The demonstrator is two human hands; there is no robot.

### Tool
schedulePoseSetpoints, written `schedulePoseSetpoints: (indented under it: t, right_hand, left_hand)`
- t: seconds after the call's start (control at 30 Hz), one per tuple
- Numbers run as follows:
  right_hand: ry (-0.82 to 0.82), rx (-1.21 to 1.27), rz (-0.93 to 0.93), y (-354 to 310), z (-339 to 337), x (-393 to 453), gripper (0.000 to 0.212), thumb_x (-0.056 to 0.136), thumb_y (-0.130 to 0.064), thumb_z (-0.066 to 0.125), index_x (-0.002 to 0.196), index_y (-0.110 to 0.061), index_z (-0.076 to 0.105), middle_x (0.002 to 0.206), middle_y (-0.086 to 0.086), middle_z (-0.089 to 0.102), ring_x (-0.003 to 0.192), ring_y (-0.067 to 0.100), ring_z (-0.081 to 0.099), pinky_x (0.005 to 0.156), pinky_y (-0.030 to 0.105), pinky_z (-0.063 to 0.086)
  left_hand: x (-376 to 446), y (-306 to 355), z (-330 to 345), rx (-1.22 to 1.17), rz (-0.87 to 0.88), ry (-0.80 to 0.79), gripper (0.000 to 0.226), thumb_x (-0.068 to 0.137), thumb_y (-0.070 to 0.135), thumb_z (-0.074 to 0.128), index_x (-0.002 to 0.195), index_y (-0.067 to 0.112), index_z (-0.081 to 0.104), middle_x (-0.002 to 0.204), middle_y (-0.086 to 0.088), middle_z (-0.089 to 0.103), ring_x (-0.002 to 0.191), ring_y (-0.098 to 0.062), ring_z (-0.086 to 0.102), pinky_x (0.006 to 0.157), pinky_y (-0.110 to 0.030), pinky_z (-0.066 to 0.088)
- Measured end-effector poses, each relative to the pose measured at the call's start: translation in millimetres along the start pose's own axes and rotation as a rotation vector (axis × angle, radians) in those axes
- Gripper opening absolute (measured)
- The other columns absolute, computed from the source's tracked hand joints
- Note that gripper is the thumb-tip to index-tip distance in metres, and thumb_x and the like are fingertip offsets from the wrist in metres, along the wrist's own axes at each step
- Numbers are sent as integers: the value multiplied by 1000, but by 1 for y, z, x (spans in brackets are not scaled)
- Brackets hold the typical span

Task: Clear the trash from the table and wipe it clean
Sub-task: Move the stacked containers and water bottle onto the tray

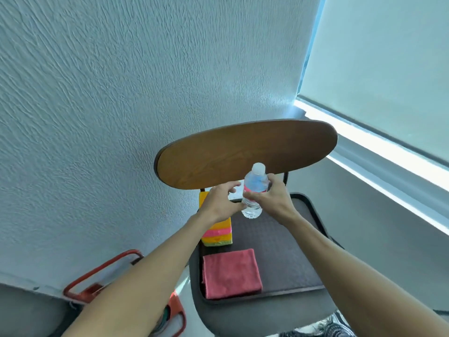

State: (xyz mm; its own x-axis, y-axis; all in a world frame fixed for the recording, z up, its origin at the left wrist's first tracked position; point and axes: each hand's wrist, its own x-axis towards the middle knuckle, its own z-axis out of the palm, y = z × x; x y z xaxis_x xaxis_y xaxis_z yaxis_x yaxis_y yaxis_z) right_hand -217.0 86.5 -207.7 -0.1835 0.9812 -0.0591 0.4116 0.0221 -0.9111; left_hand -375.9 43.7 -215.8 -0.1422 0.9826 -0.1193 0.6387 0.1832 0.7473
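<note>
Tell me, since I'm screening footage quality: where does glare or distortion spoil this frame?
Head view: daylight blows out the window strip below the blind; wide-angle bending curves the wall and the chair back; the water bottle, the right hand and the left hand look slightly soft.

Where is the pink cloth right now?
In the head view, the folded pink cloth lies flat on the near left corner of the dark tray, just in front of the striped carton.
</note>
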Motion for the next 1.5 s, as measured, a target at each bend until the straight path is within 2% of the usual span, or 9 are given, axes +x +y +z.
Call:
schedulePoseSetpoints:
  t: [0.17, 0.3, 0.43, 0.63, 0.8, 0.93, 1.03, 1.23, 1.5]
  right_hand:
    - [-51, -29, 35, 35, 17, 23, 43, 71, -22, 83, 104, -18, 57, 94, -6, 63, 91, 16, 63, 77, 30, 48]
    - [-109, -43, 57, 52, 34, 33, 45, 71, -22, 83, 107, -20, 55, 99, -4, 64, 93, 16, 62, 80, 30, 48]
    - [-164, -46, 54, 61, 47, 36, 49, 72, -21, 82, 114, -16, 56, 102, -4, 62, 96, 17, 60, 83, 32, 47]
    - [-195, -47, 59, 72, 58, 38, 51, 71, -18, 83, 115, -16, 56, 102, -3, 64, 94, 16, 61, 82, 31, 47]
    - [-184, -19, 65, 74, 60, 38, 48, 73, -19, 82, 112, -19, 55, 101, -5, 64, 93, 15, 61, 79, 28, 45]
    - [-181, 17, 95, 77, 63, 40, 67, 74, -20, 83, 132, -17, 49, 114, -3, 63, 103, 15, 60, 84, 26, 42]
    - [-150, 29, 184, 83, 68, 37, 89, 69, -22, 84, 144, -17, 37, 125, -2, 58, 114, 16, 56, 98, 36, 46]
    - [-129, 78, 371, 101, 80, 23, 61, 80, -23, 76, 135, -22, 49, 122, 5, 66, 113, 24, 61, 98, 40, 48]
    - [-84, 140, 388, 99, 91, 38, 53, 86, -22, 70, 135, -32, 53, 104, 2, 71, 100, 21, 66, 87, 37, 51]
  left_hand:
    - [2, -30, 0, 214, -88, 49, 57, 80, 35, 72, 134, 25, 57, 138, 0, 57, 133, -20, 44, 110, -34, 37]
    - [-4, -46, 4, 341, -128, 11, 59, 85, 36, 69, 140, 24, 51, 148, -5, 45, 138, -22, 33, 112, -32, 27]
    - [-11, -57, 9, 425, -140, -71, 76, 81, 53, 69, 147, 28, 41, 158, -5, 27, 145, -24, 21, 117, -36, 18]
    - [-20, -64, 14, 493, -117, -136, 101, 71, 64, 73, 153, 30, 26, 162, -2, 12, 148, -22, 10, 117, -40, 17]
    - [-22, -66, 17, 496, -105, -92, 90, 79, 58, 69, 153, 29, 26, 162, -2, 14, 149, -21, 11, 118, -41, 20]
    - [-22, -69, 21, 498, -95, -53, 82, 85, 59, 62, 152, 29, 28, 162, -2, 15, 149, -21, 12, 118, -42, 20]
    - [-22, -69, 24, 500, -96, -44, 81, 86, 60, 60, 153, 30, 27, 163, -2, 14, 150, -21, 11, 118, -43, 20]
    - [-21, -69, 26, 490, -98, -29, 81, 86, 61, 59, 153, 29, 26, 163, -3, 14, 150, -21, 10, 118, -43, 19]
    - [-20, -71, 25, 486, -78, -32, 81, 87, 60, 59, 153, 27, 26, 163, -4, 13, 150, -22, 9, 118, -42, 19]
